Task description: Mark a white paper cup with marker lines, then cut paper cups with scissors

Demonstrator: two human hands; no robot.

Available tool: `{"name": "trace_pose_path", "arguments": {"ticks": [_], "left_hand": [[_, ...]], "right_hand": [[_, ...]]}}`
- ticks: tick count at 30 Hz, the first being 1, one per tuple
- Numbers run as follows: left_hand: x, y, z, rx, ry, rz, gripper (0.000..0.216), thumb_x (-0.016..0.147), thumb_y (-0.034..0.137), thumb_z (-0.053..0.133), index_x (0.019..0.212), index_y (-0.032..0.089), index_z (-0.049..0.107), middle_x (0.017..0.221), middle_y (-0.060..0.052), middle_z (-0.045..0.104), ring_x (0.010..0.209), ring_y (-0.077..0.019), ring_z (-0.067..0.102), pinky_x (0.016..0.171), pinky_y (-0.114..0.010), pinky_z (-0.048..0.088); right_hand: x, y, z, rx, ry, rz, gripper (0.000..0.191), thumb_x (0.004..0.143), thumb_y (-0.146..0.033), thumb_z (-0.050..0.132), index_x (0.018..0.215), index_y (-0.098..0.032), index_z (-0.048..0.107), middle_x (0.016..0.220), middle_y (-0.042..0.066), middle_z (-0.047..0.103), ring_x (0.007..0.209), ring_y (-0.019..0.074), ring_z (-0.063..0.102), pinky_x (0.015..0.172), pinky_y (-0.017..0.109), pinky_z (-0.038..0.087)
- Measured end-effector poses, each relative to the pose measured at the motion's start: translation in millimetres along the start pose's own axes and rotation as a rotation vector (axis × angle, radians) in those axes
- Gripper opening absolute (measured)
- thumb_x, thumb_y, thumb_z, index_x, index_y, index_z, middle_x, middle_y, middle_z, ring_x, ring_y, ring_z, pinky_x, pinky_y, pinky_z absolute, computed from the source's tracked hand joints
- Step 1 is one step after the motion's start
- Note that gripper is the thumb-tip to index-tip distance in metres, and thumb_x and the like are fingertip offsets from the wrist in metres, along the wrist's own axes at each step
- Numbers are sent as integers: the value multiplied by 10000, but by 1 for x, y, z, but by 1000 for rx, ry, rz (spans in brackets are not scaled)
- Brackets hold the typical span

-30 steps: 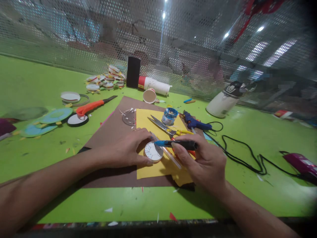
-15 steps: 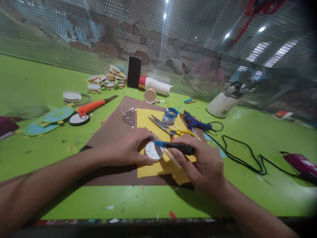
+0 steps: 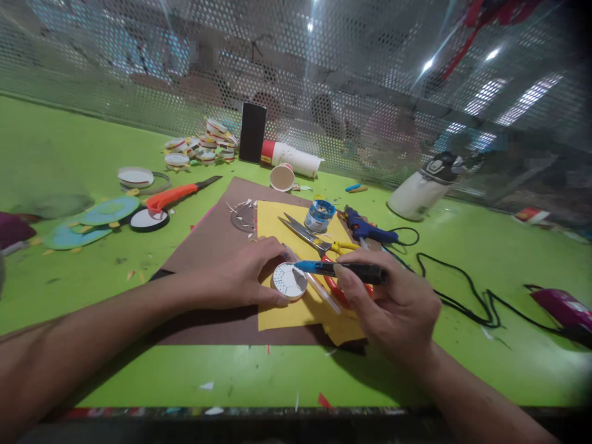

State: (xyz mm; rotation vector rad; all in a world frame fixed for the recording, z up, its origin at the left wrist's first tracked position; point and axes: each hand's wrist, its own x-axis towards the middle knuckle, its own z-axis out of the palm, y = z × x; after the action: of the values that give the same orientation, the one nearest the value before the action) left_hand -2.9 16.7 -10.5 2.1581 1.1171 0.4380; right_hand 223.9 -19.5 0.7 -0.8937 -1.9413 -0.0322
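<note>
My left hand (image 3: 256, 271) has its thumb and fingers closed round a small white paper-cup base (image 3: 289, 281), lying flat on yellow paper (image 3: 282, 314). Thin lines and dark dots are drawn on its face. In my right hand (image 3: 388, 296) is a black marker (image 3: 356, 271) with a blue-smeared front part, its tip at the upper right of the cup base. A clear stick (image 3: 321, 290) lies between the hands. Just beyond are scissors (image 3: 309, 237) with yellow and red handles, partly hidden by my right hand, and a blue-stained paint jar (image 3: 319, 216).
A blue glue gun (image 3: 370, 228) trails a black cord on the right, near a white bottle (image 3: 419, 188). An orange-handled knife (image 3: 173, 196) and blue paper discs (image 3: 108, 209) lie left. Behind stand a phone (image 3: 253, 132), stacked paper cups (image 3: 296, 159) and piled cup bases (image 3: 203, 148).
My right hand has shifted right and tilted back a little, with the marker flatter and its tip slightly further right. The red scissor handle shows more. My left hand keeps its grip.
</note>
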Motion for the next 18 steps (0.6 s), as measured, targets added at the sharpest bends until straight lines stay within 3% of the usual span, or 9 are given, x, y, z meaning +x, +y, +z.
{"name": "trace_pose_path", "arguments": {"ticks": [18], "left_hand": [[0,3,0,0,5,1,450,766,424,726,1146,219,601,1106,-59,620,1049,-267,552,901,-385,447]], "right_hand": [[0,1,3,-9,-18,57,35,897,-228,665,907,-194,667,803,16,740,686,137,680,652,248,551]]}}
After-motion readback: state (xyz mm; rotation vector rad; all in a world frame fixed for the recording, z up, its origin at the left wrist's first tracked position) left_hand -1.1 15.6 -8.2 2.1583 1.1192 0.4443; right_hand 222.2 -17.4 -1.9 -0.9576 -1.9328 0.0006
